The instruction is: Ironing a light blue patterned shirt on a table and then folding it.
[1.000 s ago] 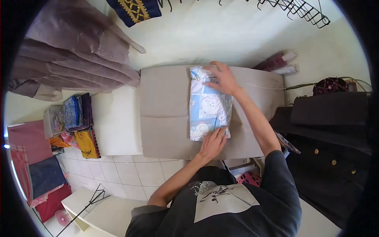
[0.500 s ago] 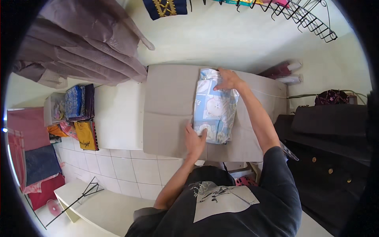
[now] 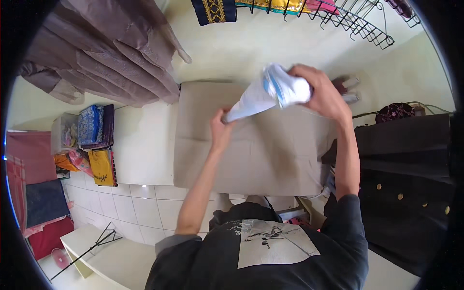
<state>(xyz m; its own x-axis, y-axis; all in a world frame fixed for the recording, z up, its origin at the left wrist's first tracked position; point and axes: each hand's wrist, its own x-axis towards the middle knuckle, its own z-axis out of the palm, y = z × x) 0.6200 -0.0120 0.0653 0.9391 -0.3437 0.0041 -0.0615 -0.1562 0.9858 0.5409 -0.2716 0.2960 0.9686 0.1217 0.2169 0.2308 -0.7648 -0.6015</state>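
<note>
Both hands are up over the table, with a pale blue and white patterned cloth (image 3: 270, 94) stretched between them, lifted clear of the surface. The right hand (image 3: 323, 92) is closed around the bunched upper end of the cloth, fingers wrapped over the wad. The left hand (image 3: 221, 126) pinches the lower, narrow end, thumb and fingers pressed together on the fabric, so the cloth runs as a slanted twist from one hand to the other.

Below them lies a flat beige padded board (image 3: 251, 145), creased across its middle, resting on a white tabletop (image 3: 140, 145) that shows bare to the left of it. The floor nearer the person is white square tile (image 3: 130, 208).

Along the left wall sits a stack of folded fabrics in blue, purple, orange and yellow (image 3: 94, 142), with red and dark blue cloths (image 3: 34, 193) lower down. Heavy brown draped garments (image 3: 106, 53) hang at the upper left. A black wire rack (image 3: 357, 19) runs across the top with a navy cloth with gold trim (image 3: 212, 9) hanging from it. On the right stands a dark piece of clothing with pale round buttons (image 3: 411, 188). The walls are pale cream.
</note>
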